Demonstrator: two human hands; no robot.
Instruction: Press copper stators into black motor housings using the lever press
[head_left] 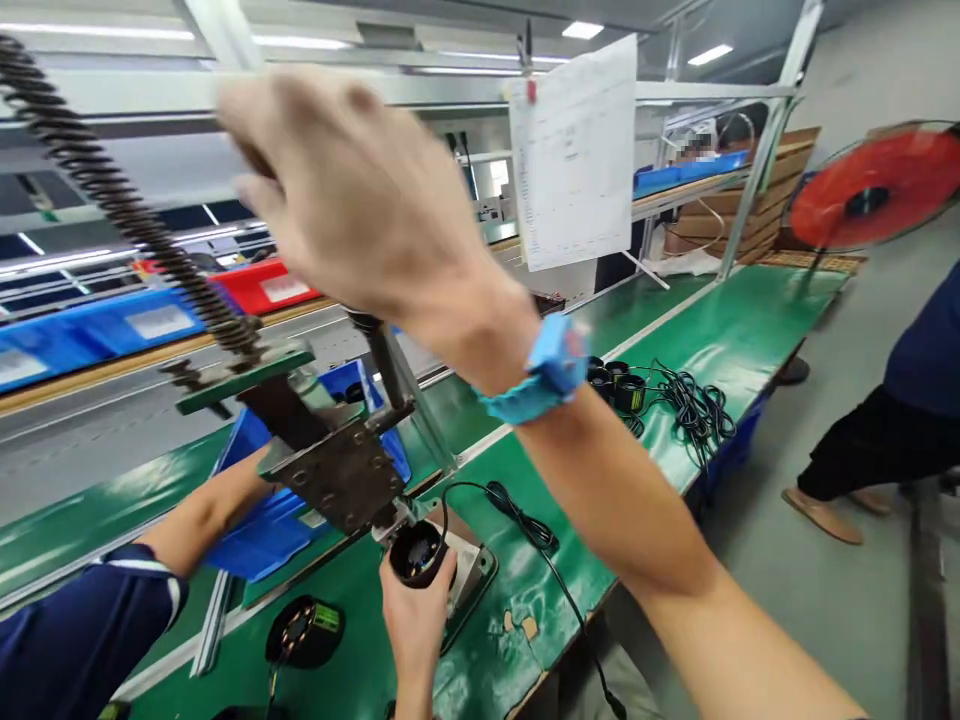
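Gripped black round housing (418, 553) in left hand (416, 615), lower centre of frame, near press (337, 475). Raised right hand (360, 200), blurred, upper left; could not tell whether clenched or released. Risked pinched fingers from sudden press descent, or snagging from looping cord (525, 520).

Factory workshop, green workbenches (705, 335), parts bins (161, 318), hand press (337, 470)
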